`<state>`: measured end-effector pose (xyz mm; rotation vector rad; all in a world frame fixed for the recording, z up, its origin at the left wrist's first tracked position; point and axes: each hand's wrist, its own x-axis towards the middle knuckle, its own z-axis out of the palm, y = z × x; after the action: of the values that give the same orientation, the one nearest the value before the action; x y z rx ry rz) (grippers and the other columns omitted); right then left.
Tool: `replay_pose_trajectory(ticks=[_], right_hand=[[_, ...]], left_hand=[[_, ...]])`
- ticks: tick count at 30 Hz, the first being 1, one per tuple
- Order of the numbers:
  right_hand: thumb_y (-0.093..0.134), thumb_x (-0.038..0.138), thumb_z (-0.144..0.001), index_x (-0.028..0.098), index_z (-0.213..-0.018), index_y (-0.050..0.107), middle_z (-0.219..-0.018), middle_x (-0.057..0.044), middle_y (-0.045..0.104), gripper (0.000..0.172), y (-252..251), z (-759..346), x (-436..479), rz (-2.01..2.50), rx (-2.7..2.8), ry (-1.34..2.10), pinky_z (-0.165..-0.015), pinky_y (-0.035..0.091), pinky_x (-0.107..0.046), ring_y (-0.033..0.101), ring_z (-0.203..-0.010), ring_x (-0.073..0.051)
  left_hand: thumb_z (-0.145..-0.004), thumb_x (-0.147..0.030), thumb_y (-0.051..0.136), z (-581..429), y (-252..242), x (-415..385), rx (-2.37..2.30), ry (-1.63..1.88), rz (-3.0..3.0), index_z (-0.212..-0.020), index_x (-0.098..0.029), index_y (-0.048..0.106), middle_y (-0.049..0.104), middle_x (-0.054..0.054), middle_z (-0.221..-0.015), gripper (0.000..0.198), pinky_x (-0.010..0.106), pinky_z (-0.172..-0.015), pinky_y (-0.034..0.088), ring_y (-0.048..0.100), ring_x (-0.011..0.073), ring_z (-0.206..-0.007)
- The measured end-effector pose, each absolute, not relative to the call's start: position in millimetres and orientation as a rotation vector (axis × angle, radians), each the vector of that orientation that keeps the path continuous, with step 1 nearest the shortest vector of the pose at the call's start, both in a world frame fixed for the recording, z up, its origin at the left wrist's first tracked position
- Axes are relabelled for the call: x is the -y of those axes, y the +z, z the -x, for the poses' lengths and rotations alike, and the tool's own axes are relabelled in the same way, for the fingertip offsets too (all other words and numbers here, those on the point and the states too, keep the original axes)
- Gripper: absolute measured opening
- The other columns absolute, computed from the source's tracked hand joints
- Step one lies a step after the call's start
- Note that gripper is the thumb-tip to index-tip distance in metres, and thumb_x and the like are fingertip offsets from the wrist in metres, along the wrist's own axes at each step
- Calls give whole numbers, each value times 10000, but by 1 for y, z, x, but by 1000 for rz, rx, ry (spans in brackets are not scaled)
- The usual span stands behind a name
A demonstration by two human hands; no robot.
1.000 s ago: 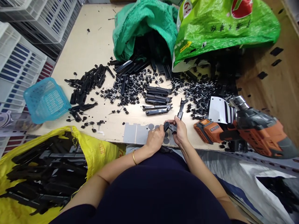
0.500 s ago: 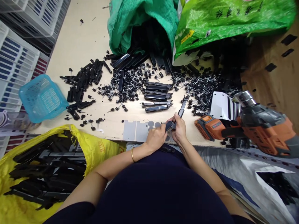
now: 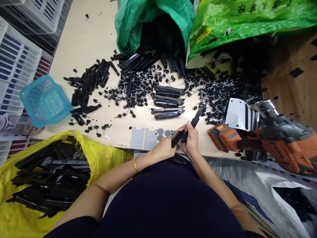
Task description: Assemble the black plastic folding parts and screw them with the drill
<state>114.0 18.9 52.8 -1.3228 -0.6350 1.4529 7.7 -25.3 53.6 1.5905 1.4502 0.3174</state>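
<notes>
At the table's front edge, my left hand (image 3: 163, 148) is closed around a short black plastic piece (image 3: 176, 139). Just to its right, my right hand (image 3: 192, 140) grips a long black plastic bar (image 3: 198, 115), which slants up and away to the right. The two parts meet or cross between my hands; whether they are joined I cannot tell. Beyond them lie several similar black folding-looking bars (image 3: 168, 114), side by side. Grey flat cut-outs, some round, rest on the table by my left hand, including a grey rectangle (image 3: 137, 138).
Black-headed screws (image 3: 138, 89) are heaped mid-table, with more at right. An orange cordless power tool (image 3: 284, 142) lies right. Black parts (image 3: 91, 79) and a blue basket (image 3: 46, 100) are left. Green sacks (image 3: 153, 13) stand behind; a yellow sack (image 3: 106, 158) sits front left.
The short black piece in my left hand has turned and now shows a longer, darker side. The bar in my right hand has shifted slightly right, and the view has moved a little.
</notes>
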Motion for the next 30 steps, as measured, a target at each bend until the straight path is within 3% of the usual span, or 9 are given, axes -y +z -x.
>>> replay_pose_trajectory(ticks=[9,13,16,19,22,25,30], right_hand=[[592,591,-743,204,-598,485,-592,19,602,427,27,-112,-21,1293,494,1312,-582,481,-258,600,-578,-124],[693,626,-626,180,-689,581,-624,-29,649,464,15,-155,-18,1442,625,1736,-543,486,-286,613,-576,-163],[667,676,-623,175,-621,577,-516,-44,601,509,18,-188,-11,1646,989,1972,-459,445,-301,554,-453,-169],[610,572,-759,188,-671,589,-604,-59,619,394,23,-199,-7,1718,1651,1365,-576,468,-333,571,-561,-191],[603,410,-814,170,-984,624,-967,-129,651,294,16,-190,-12,1518,2169,772,-825,450,-410,581,-914,-270],[575,322,-844,130,-1176,553,-1115,-163,603,384,-2,-181,-20,1343,2481,640,-871,419,-415,538,-1021,-285],[502,327,-898,152,-1188,547,-1069,-131,619,341,-22,-189,-31,1177,2612,614,-828,399,-374,544,-984,-254]], left_hand=[[-797,-193,509,1,33,-6,-1382,125,-1719,-892,-170,608,671,63,-797,139,271,-656,471,651,216,-747],[-801,-286,602,19,28,-22,-1470,-72,-1899,-938,-172,607,653,82,-896,178,305,-738,474,630,244,-862],[-768,-194,652,26,28,-20,-1600,-75,-2116,-1076,-143,562,593,138,-1089,325,369,-845,452,559,291,-1040],[-798,-159,626,25,23,-16,-1473,95,-2247,-1213,-149,484,538,128,-1229,438,379,-962,399,500,267,-1149],[-838,-188,607,22,11,-17,-1316,206,-2273,-1219,-159,479,567,93,-1215,403,341,-976,402,516,222,-1140],[-853,-228,601,22,-1,-19,-1311,224,-2308,-1167,-157,511,622,78,-1095,334,328,-862,460,564,212,-1040],[-873,-313,577,23,-9,-20,-1301,255,-2457,-1132,-146,529,638,67,-985,312,304,-766,470,585,204,-943]])
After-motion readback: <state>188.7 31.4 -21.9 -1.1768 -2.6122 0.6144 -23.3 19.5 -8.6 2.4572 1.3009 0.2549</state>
